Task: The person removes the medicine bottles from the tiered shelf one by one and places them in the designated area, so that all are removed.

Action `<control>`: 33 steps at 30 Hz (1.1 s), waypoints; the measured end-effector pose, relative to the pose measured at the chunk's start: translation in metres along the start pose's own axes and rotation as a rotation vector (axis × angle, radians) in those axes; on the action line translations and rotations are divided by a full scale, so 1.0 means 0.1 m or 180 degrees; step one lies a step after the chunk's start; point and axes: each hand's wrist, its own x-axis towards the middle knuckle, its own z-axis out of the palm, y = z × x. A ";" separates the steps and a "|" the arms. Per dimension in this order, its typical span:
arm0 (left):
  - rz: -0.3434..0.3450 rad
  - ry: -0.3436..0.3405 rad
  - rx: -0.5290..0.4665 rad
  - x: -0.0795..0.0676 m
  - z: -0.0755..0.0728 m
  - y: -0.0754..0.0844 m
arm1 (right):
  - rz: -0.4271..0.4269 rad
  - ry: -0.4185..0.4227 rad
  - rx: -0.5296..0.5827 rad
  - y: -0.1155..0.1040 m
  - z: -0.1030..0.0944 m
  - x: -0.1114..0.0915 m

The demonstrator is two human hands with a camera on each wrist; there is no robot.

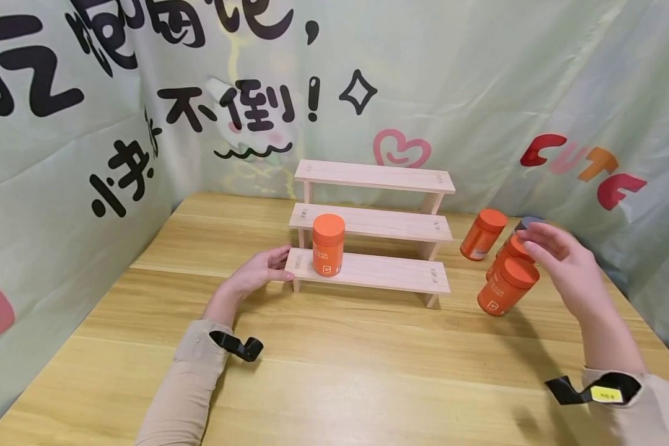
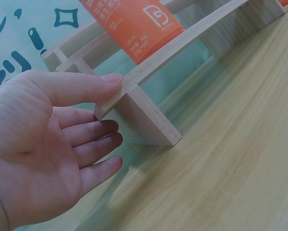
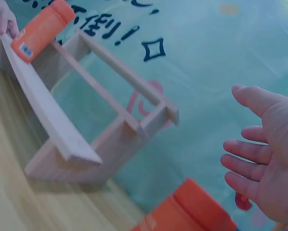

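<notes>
A three-step wooden display rack stands on the table. On the left part of its lowest step, an orange bottle is upright. My left hand pinches that step's left end, thumb along the edge and index finger behind the corner, as the left wrist view shows; the other fingers extend loosely. Over at the right, my right hand hovers beside a group of bottles with its fingers apart and nothing in its grasp. The front orange bottle is closest to it, and another orange bottle sits partly hidden behind.
A further orange bottle stands right of the rack. A blue-grey lid shows behind my right hand's fingertips. A printed cloth backdrop hangs along the back and sides of the wooden table.
</notes>
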 end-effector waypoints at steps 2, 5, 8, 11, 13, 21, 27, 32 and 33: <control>-0.0014 0.0011 0.0005 0.00 0.00 0.00 | -0.0017 -0.0018 0.0035 -0.06 0.03 0.03; 0.0002 -0.0002 0.0012 0.00 0.00 0.01 | -0.0044 -0.0050 0.0079 -0.16 0.10 0.08; -0.0009 -0.0007 0.0006 0.00 0.00 0.02 | -0.0077 -0.0106 0.0099 -0.27 0.19 0.12; -0.0015 -0.0001 -0.0016 0.00 0.00 0.02 | -0.0190 -0.0167 0.0174 -0.37 0.29 0.17; -0.0001 -0.0008 -0.0011 0.00 0.00 0.02 | -0.0306 -0.0239 0.0254 -0.42 0.36 0.20; -0.0004 -0.0028 -0.0007 -0.01 0.01 0.03 | -0.0361 -0.0458 0.0412 -0.58 0.65 0.29; -0.0032 -0.0003 -0.0024 -0.01 0.02 0.04 | -0.0453 -0.0619 0.0658 -0.67 0.85 0.37; -0.0021 0.0003 -0.0008 -0.01 0.02 0.04 | -0.0548 -0.0793 0.0858 -0.75 1.05 0.43; -0.0023 0.0009 -0.0017 -0.01 0.02 0.04 | -0.0552 -0.0839 0.0901 -0.77 1.09 0.44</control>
